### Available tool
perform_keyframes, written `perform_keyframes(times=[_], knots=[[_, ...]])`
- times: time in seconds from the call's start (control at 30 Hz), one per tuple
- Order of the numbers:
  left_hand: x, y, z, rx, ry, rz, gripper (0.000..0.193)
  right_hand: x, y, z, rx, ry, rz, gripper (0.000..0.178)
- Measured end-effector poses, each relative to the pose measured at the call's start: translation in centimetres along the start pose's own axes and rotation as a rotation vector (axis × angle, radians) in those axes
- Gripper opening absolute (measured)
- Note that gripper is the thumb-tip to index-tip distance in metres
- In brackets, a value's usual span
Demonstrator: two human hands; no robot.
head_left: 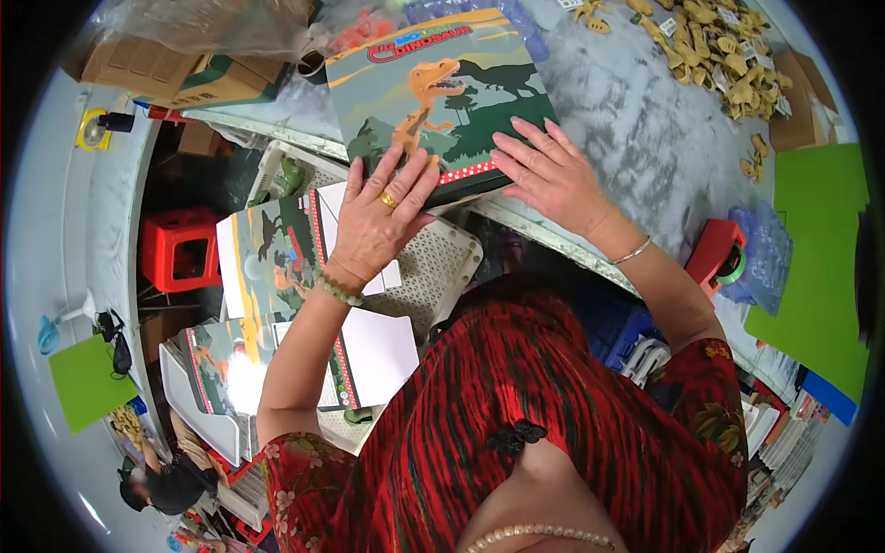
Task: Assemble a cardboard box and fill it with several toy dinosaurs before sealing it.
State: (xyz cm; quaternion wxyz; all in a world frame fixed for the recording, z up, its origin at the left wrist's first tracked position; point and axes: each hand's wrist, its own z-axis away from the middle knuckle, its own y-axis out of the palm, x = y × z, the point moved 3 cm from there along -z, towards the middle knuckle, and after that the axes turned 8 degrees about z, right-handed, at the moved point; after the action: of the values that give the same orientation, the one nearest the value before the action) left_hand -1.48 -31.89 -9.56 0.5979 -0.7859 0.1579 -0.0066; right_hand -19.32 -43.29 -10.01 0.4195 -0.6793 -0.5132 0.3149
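A closed cardboard box [479, 101] with a printed orange dinosaur on a green and dark landscape lies tilted on the table. My left hand [380, 214] rests on its near left edge, fingers spread. My right hand [551, 177] lies flat on its near right corner, with the fingers stretched out. Neither hand wraps round the box. Below my left forearm, flat printed cartons [267, 244] with the same kind of picture lie on a white plastic crate [442, 267] with a perforated surface.
Small yellow toy figures [714, 64] are heaped at the far right beside an open carton [797, 101]. A red tape dispenser [714, 256] sits near the table's right edge. A brown carton [175, 74] stands far left, above a red stool [180, 249]. Another person [175, 484] is lower left.
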Motion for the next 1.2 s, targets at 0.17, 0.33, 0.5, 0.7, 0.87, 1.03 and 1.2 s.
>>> perform_keyframes(times=[0.17, 0.33, 0.5, 0.7, 0.87, 1.03, 1.2], knots=[[0.3, 1.2, 0.5, -0.057, 0.013, -0.001, 0.054, 0.4, 1.0, 0.4, -0.155, -0.016, 0.015, 0.041], [0.1, 1.1, 0.3, -0.132, 0.076, 0.048, 0.044, 0.7, 1.5, 1.1, -0.302, 0.021, 0.113, 0.032], [0.2, 1.7, 0.8, -0.067, 0.092, -0.043, 0.044, 1.4, 1.7, 2.7, -0.270, 0.228, -0.082, 0.028], [-3.8, 0.4, -1.1, -0.222, 0.082, 0.039, 0.035, -1.9, -6.0, 21.0, -0.645, 1.057, -0.018, 0.022], [-16.6, 4.5, -7.4, -0.061, 0.190, 0.724, 0.023, -3.8, -12.8, 37.2, -0.660, 1.784, 0.064, 0.026], [-29.2, 17.9, -11.7, 0.244, 0.265, 1.064, 0.040, -4.8, -10.3, 42.0, -0.377, 1.933, -0.557, 0.049], [-37.4, 24.5, -13.5, 0.282, 0.355, 1.080, 0.050, -6.1, -10.5, 42.0, -0.290, 1.980, -0.780, 0.043]])
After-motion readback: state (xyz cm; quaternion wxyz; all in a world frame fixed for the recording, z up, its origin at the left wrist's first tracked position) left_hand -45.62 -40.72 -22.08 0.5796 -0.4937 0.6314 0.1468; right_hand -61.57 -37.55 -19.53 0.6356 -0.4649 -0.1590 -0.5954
